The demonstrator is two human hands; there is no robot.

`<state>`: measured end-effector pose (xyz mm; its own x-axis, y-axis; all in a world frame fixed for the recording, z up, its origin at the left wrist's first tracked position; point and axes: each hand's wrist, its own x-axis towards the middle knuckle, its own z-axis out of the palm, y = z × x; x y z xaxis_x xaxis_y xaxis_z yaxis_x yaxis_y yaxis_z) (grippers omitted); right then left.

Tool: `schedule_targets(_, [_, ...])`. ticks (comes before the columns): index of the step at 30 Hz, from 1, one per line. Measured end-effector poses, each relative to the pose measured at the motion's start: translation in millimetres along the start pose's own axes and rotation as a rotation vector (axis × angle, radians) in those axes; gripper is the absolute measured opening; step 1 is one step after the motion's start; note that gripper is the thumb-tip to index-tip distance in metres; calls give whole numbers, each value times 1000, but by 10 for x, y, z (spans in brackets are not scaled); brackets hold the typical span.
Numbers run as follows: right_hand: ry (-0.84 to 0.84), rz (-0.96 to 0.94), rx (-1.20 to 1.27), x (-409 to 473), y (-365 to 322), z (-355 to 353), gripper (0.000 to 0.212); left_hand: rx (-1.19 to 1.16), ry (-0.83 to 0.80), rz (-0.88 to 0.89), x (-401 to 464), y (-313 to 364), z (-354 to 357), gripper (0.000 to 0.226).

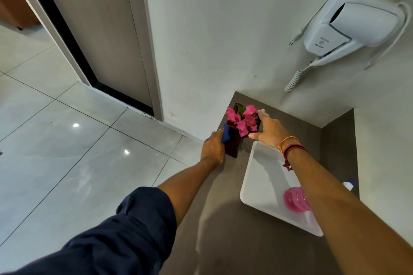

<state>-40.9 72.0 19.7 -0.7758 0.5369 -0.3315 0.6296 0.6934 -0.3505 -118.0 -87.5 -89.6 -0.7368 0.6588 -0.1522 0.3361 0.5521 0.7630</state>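
Now I'm seeing L hand (213, 148) gripping cloth (226, 136), wiping vase (233, 147) side at counter (223, 196) corner; R hand (269, 128) clasping vase top. Wipe looking partway, other faces prob. remaining.

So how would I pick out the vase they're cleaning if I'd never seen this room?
Find the white hair dryer on the wall and drop to the brown counter below. At its far left corner, beside the white tray, stands a dark red square vase. It alone holds bright pink flowers, and a blue cloth is pressed to its side.
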Motion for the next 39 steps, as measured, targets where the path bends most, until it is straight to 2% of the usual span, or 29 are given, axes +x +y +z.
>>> schedule_targets(5, [-14,2,2,29,19,24,99,517,-188,98,-99,-258,-109,33])
schedule_targets(7, [-18,2,10,32,25,20,99,655,-185,171,-141,-276,-145,26])
schedule_targets(10, [-28,-14,56,-7,27,37,103,693,-114,296,-235,-250,-162,25])
schedule_targets(12, [39,-3,260,-178,70,89,106,648,-87,437,-315,-162,-155,28])
schedule_targets(13, [112,34,412,-288,119,151,101,623,-78,514,-343,-104,-134,27])
schedule_targets(15, [324,202,623,-521,237,355,69,574,-68,634,-371,41,-48,24])
schedule_targets(16, [425,329,641,-615,328,446,64,542,-66,671,-375,138,10,25])
schedule_targets(17, [462,449,672,-702,440,506,70,513,-73,690,-376,234,80,28])
schedule_targets(18, [397,565,788,-788,537,543,75,500,-90,690,-378,323,166,34])
schedule_targets(19, [237,641,983,-843,602,578,79,505,-97,684,-387,395,243,41])
schedule_targets(20, [45,657,1177,-906,659,590,81,514,-91,696,-405,464,328,46])
schedule_targets(21, [-63,605,1345,-953,691,591,76,526,-96,722,-418,515,419,50])
schedule_targets(22, [-66,541,1490,-978,719,576,65,549,-131,756,-432,552,514,52])
schedule_targets(24, [107,498,1571,-973,757,554,39,571,-250,811,-474,570,662,60])
schedule_targets(25, [200,531,1522,-977,785,563,34,509,-316,800,-483,584,709,66])
schedule_targets(27, [340,649,1340,-1010,865,570,32,239,-380,622,-464,629,756,71])
schedule_targets(29, [370,726,1243,-1043,973,609,31,-108,-365,275,-459,723,753,54])
schedule_targets(31, [361,774,1220,-1085,1052,656,30,-485,-464,-116,-418,853,759,35])
schedule_targets(33, [348,772,1247,-1086,1099,706,35,-673,-519,-338,-339,900,756,29])
schedule_targets(35, [336,740,1245,-1073,1107,747,36,-653,-521,-385,-279,867,751,28])
schedule_targets(36, [325,730,1222,-1040,1120,778,35,-578,-493,-353,-245,838,772,26])
schedule_targets(39, [257,744,1135,-976,1113,899,33,-72,-393,-67,-202,737,864,22])
